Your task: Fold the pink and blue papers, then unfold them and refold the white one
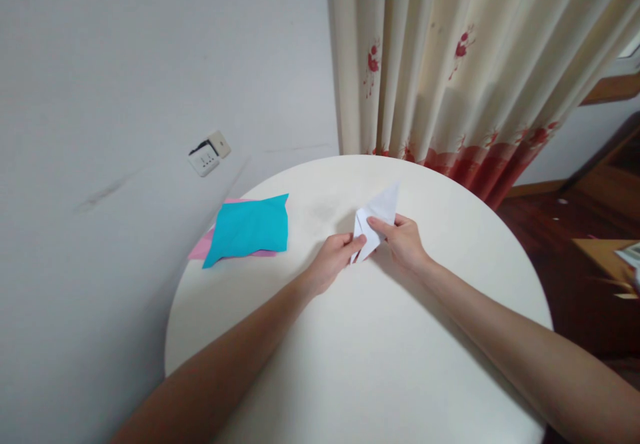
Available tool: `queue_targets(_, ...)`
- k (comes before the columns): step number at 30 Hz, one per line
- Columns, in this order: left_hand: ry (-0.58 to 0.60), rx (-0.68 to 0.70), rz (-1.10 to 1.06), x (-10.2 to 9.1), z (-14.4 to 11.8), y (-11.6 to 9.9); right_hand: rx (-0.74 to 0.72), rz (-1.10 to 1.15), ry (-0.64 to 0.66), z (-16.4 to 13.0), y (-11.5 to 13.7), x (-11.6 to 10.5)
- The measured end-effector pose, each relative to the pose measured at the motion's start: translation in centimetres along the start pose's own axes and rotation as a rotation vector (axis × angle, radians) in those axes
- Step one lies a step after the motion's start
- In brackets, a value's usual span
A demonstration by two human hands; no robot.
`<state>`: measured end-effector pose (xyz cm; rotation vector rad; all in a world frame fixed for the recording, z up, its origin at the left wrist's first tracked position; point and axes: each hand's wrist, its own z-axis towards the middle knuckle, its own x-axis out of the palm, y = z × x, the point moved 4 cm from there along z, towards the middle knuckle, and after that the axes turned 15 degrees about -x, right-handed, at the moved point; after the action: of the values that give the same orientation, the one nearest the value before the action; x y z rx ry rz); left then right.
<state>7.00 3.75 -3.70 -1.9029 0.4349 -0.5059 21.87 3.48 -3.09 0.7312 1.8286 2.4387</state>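
A folded white paper (381, 212) with a pointed tip rests on the round white table (380, 351), near its middle. My left hand (334, 261) pinches the paper's lower left corner between thumb and fingers. My right hand (404, 240) grips the paper's right side, thumb on top. Both forearms stretch across the tabletop toward it.
A turquoise paper sheet (250, 228) lies at the table's left edge over a pink sheet (201, 248). A grey wall with a socket (208, 153) stands at left. A floral cream curtain (465, 64) hangs behind the table. Dark wooden floor (560, 231) lies to the right.
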Motion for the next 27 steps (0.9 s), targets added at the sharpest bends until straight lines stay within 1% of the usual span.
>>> queue_targets(3,-0.082,-0.026,0.013,0.0,0.1,0.2,0.089,-0.008,0.061,-1.7,-0.1,1.3)
queue_targets(4,-0.091,-0.032,0.005,0.0,0.1,0.2,0.105,-0.008,0.068,-1.9,0.0,1.5)
queue_targets(6,-0.062,-0.044,-0.007,0.1,0.0,0.1,0.096,-0.01,0.072,-1.9,0.1,1.6)
queue_targets(8,-0.011,-0.08,-0.002,0.1,-0.1,0.1,0.054,-0.023,0.065,-1.1,0.2,1.0)
queue_targets(11,0.017,-0.175,0.031,-0.6,-0.2,0.1,0.012,-0.098,0.025,1.2,0.2,-0.8)
queue_targets(12,0.019,-0.198,0.057,-0.9,-0.3,0.1,-0.022,-0.145,0.002,2.0,0.4,-1.6)
queue_targets(13,0.021,-0.211,0.095,-1.2,-0.4,-0.1,-0.092,-0.228,-0.028,2.7,0.9,-2.3)
queue_targets(14,0.026,-0.217,0.143,-1.5,-0.5,-0.4,-0.209,-0.35,-0.052,3.3,1.7,-3.0)
queue_targets(15,0.037,-0.22,0.201,-1.7,-0.7,-0.7,-0.35,-0.488,-0.029,3.6,2.7,-3.2)
queue_targets(16,0.055,-0.226,0.265,-1.9,-1.0,-1.1,-0.495,-0.626,0.048,3.6,3.8,-3.0)
queue_targets(17,0.081,-0.238,0.336,-2.0,-1.3,-1.4,-0.624,-0.754,0.169,3.3,4.7,-2.5)
queue_targets(18,0.11,-0.255,0.411,-2.0,-1.6,-1.7,-0.719,-0.857,0.326,2.7,5.4,-1.7)
queue_targets(20,0.165,-0.279,0.558,-2.0,-2.2,-2.1,-0.809,-0.98,0.656,0.9,6.0,-0.1)
queue_targets(22,0.191,-0.277,0.683,-2.0,-2.6,-2.2,-0.814,-1.02,0.927,-0.9,6.0,1.2)
queue_targets(23,0.188,-0.271,0.738,-2.2,-2.7,-2.2,-0.796,-1.015,1.008,-1.6,5.8,1.7)
queue_targets(24,0.184,-0.261,0.789,-2.3,-2.7,-2.2,-0.765,-0.995,1.061,-2.0,5.5,1.9)
queue_targets(25,0.175,-0.246,0.832,-2.6,-2.7,-2.2,-0.72,-0.964,1.071,-2.2,5.2,2.0)
queue_targets(26,0.152,-0.216,0.855,-3.0,-2.5,-2.3,-0.663,-0.924,1.042,-2.1,4.8,2.0)
queue_targets(27,0.106,-0.162,0.848,-3.4,-2.3,-2.7,-0.598,-0.876,0.983,-1.8,4.5,1.7)
